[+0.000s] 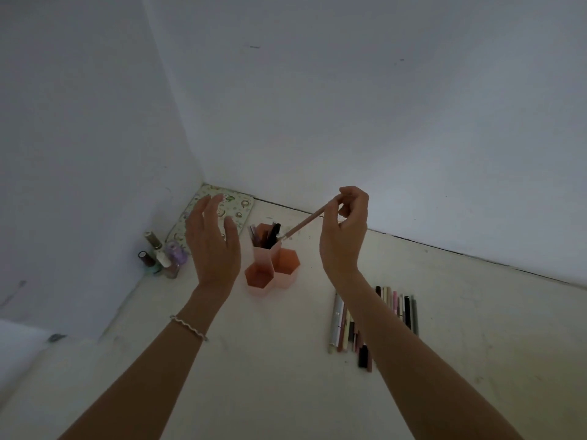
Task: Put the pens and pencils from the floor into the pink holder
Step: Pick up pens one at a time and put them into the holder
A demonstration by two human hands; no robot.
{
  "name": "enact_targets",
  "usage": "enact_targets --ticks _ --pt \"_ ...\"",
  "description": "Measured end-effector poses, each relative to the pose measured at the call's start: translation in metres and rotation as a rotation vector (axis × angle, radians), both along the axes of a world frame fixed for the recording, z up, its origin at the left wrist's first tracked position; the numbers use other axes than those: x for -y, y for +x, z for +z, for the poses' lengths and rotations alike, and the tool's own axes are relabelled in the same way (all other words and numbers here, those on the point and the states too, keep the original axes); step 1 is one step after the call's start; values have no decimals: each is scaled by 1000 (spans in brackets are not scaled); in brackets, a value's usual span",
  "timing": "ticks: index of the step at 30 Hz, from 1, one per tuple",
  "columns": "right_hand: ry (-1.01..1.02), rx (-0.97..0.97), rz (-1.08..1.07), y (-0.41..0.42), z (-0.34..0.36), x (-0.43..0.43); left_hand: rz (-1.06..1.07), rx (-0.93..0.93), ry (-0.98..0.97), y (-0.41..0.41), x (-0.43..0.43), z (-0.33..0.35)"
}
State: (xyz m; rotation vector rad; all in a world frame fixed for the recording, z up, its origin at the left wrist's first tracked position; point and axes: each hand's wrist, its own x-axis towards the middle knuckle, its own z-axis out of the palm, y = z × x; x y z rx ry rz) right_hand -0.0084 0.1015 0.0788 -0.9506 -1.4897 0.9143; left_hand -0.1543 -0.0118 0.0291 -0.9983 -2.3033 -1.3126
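Note:
The pink holder (pixel 270 268) stands on the pale floor, made of hexagonal cups; its tallest back cup holds several dark pens. My right hand (pixel 344 230) pinches the top end of a pink pencil (pixel 305 224), which slants down to the left with its tip just at the rim of the tall cup. My left hand (pixel 212 242) hovers left of the holder with fingers spread and holds nothing. A row of several pens and pencils (pixel 349 325) lies on the floor to the right, partly hidden under my right forearm.
Several nail polish bottles (pixel 162 258) cluster by the left wall. A patterned pouch (pixel 222 211) lies in the corner behind the holder. Blue-grey walls close the left and back sides.

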Motion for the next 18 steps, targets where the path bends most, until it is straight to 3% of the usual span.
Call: enact_targets --ticks 5,11,16,18 --pt "150 154 85 -16 -13 13 -33 36 68 -1 4 13" --pt "520 608 288 -19 -46 22 -137 126 75 18 2 22" --pt "312 515 128 11 -45 11 -250 126 58 65 -11 22" --pt "257 491 65 30 -41 0 -423 147 -115 97 -22 13"
